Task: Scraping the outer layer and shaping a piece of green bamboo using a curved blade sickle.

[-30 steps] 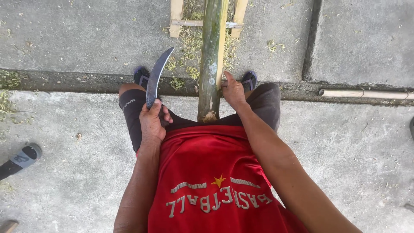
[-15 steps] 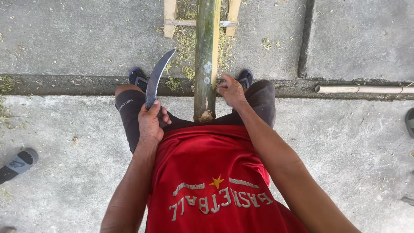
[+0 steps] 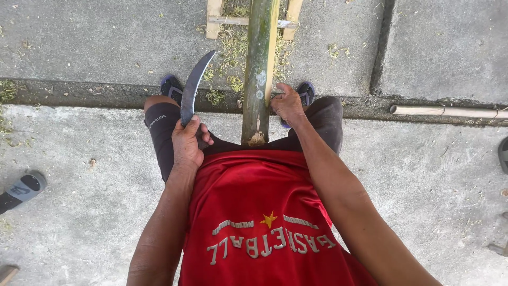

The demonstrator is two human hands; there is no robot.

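Observation:
A thick green bamboo pole runs away from me between my knees, its cut near end resting against my lap. My right hand grips the pole's right side just above that end. A curved, dark-bladed knife is held by my left hand over my left thigh, blade pointing up and away, left of the pole and apart from it. I wear a red shirt and dark shorts, with dark sandals on my feet.
The pole lies over a small wooden frame on concrete strewn with green shavings. A groove crosses the concrete by my feet. A thin pale stick lies at right. A loose sandal sits at left.
The view has shifted slightly; the knife and both hands keep nearly the same pose, with my right hand still on the pole.

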